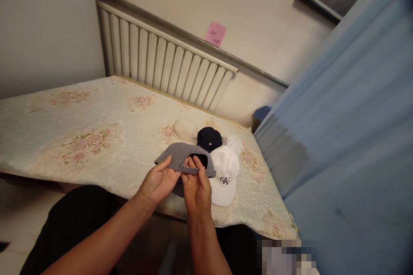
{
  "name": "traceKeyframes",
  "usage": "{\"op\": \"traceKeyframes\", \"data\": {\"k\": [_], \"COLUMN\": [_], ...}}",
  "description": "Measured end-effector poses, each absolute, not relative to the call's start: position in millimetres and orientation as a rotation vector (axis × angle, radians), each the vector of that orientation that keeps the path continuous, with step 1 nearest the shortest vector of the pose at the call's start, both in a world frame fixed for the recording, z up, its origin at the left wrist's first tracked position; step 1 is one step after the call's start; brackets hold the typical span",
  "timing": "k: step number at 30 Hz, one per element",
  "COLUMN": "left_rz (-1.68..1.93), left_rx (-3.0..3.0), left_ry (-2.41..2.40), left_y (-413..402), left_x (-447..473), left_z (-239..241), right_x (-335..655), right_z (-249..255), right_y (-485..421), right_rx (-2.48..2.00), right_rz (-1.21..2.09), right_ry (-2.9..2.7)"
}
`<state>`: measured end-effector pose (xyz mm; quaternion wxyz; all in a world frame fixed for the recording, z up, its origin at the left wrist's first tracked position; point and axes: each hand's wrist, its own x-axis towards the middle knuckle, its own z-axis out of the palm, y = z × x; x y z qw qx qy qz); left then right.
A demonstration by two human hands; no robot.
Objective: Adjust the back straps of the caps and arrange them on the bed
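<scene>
A grey baseball cap [176,156] is held up before me, its back opening and adjusting strap facing me. My left hand [158,181] grips the cap's edge at the left end of the strap, thumb on the outside. My right hand [197,189] pinches the strap, with some fingers reaching through the back opening. Just beyond to the right lies a white cap with black letters [225,165]. Behind it are a navy cap [209,138], a cream cap [185,129] and another white cap [235,142], partly covered.
The caps lie on a bed with a floral cover [129,129]. A white radiator [167,60] runs along the wall behind. A blue curtain [338,129] hangs at the right, with a blue item [262,113] beside it. A pink note [216,34] is on the wall.
</scene>
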<state>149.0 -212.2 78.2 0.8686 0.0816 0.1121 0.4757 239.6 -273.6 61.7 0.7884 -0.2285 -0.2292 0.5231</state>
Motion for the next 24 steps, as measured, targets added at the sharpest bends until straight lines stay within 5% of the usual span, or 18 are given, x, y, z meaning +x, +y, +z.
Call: {"op": "traceKeyframes", "data": {"k": [11, 24], "left_rz": [0.895, 0.996], "left_rx": [0.310, 0.016], "left_ry": [0.312, 0.260], "left_y": [-234.6, -210.6], "left_x": [162.3, 146.2], "left_z": [71.7, 61.2], "right_x": [230.8, 232.3], "right_z": [54.9, 69.0], "right_y": [-260.6, -270.2], "right_rx": [-0.896, -0.578], "right_rz": [0.820, 0.999], "right_ry": [-0.508, -0.437]}}
